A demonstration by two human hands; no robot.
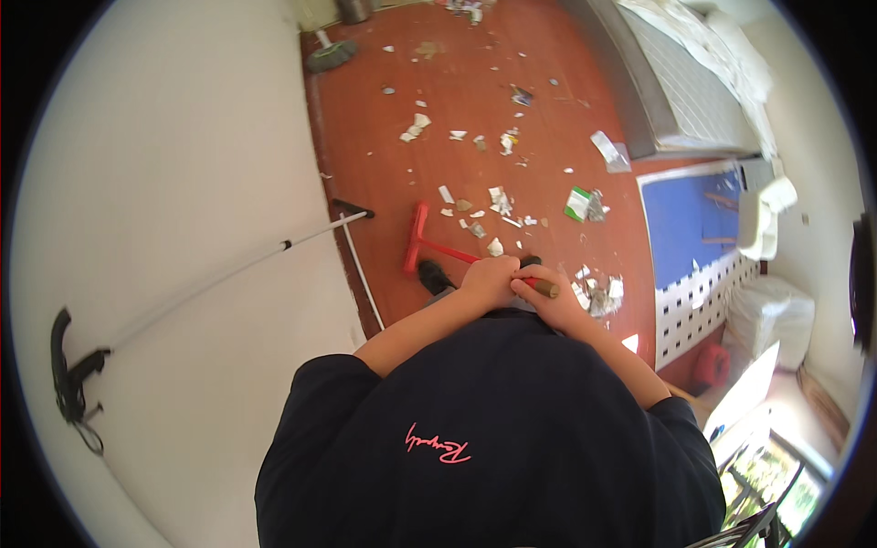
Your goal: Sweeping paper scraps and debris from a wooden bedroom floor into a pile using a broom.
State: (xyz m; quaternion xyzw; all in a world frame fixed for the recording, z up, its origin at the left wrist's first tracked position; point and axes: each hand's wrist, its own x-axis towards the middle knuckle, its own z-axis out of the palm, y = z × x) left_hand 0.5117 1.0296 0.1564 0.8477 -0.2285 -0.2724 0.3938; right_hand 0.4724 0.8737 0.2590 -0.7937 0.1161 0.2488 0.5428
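Both my hands grip the handle of a red broom or floor scraper (416, 238), whose head rests on the reddish floor by my left shoe. My left hand (490, 279) is closed round the handle in front of my waist. Close beside it, my right hand (546, 291) holds the handle near its brown end. Torn paper scraps (501, 201) lie scattered on the floor ahead. A heap of litter (603, 294) lies to the right of my hands, and a green and white packet (578, 204) lies farther forward.
A white pole tool with a black grip (253, 256) leans on the left wall. A grey mop (331, 56) stands at the far left. On the right are a mattress (685, 82), a blue mat (685, 219), a white chair (759, 222) and a plastic-wrapped item (771, 318).
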